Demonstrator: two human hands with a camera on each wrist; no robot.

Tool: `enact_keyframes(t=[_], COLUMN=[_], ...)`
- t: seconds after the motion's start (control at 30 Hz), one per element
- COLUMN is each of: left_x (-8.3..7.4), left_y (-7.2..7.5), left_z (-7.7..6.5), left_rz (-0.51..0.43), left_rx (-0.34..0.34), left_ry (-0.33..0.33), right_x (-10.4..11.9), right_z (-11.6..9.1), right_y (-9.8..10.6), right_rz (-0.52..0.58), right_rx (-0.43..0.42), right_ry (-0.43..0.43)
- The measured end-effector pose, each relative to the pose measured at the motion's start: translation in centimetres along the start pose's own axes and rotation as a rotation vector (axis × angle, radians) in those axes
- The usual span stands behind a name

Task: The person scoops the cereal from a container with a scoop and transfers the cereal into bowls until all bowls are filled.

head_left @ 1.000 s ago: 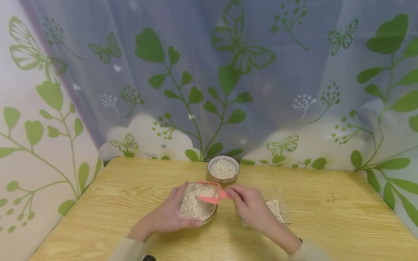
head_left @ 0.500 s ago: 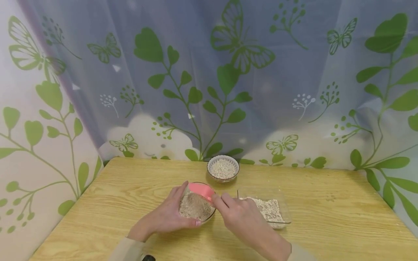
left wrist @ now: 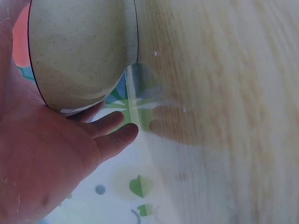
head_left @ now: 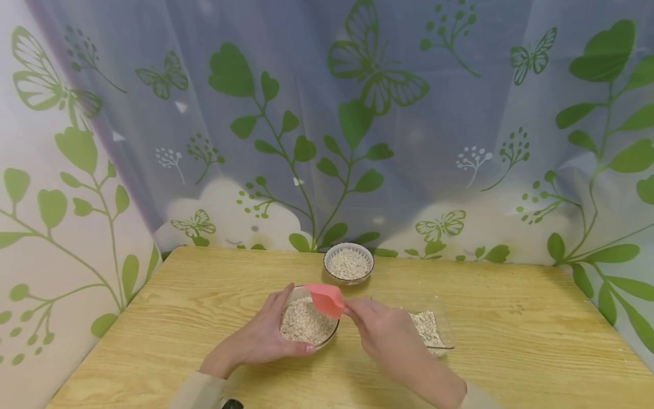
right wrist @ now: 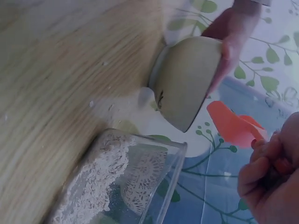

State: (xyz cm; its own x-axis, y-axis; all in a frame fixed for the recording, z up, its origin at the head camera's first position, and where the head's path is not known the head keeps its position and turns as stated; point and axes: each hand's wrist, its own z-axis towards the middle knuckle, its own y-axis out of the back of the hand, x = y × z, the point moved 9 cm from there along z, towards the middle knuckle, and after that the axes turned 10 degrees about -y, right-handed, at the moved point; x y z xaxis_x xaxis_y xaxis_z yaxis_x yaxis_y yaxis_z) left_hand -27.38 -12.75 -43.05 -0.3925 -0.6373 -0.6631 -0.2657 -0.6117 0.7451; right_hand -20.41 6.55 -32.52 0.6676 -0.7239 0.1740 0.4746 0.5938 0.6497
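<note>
My left hand grips a beige bowl with a dark rim from its left side, thumb at the near edge and fingers at the far edge. Pale oat-like flakes fill much of it. In the right wrist view the bowl stands on the table. My right hand holds a pink scoop by its handle. The scoop is tipped over the right part of the bowl, its underside partly showing; whether any flakes are left inside it is hidden. Its handle is mostly covered by my fingers.
Right of the bowl, partly behind my right forearm, stands a clear rectangular container with more flakes. A small patterned bowl of flakes sits near the table's back edge. A printed curtain hangs behind the wooden table.
The scoop, level and full of flakes a second ago, was turned over above the bowl and is now partly tilted back. My right hand moved left, then slightly back right. The left hand stayed still.
</note>
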Motion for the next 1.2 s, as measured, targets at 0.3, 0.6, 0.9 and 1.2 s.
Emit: enact_keyframes(t=[0.3, 0.6, 0.9, 1.2], left_x=[-0.1, 0.0, 0.0, -0.1], left_y=[0.1, 0.1, -0.1, -0.4], left_z=[0.0, 0.0, 0.3, 1.2], left_rz=[-0.007, -0.001, -0.015, -0.015], left_rx=[-0.022, -0.04, -0.03, -0.019], left_ry=[0.011, 0.006, 0.025, 0.016], right_x=[-8.4, -15.2, -18.1, -18.5], right_z=[-1.4, -6.5, -8.7, -8.4], right_y=[0.8, 2.7, 4.8, 4.8], right_rz=[0.561, 0.985, 0.764, 0.436], right_rx=[0.338, 0.548, 0.79, 0.857], right_ry=[-0.795, -1.223, -1.104, -0.966])
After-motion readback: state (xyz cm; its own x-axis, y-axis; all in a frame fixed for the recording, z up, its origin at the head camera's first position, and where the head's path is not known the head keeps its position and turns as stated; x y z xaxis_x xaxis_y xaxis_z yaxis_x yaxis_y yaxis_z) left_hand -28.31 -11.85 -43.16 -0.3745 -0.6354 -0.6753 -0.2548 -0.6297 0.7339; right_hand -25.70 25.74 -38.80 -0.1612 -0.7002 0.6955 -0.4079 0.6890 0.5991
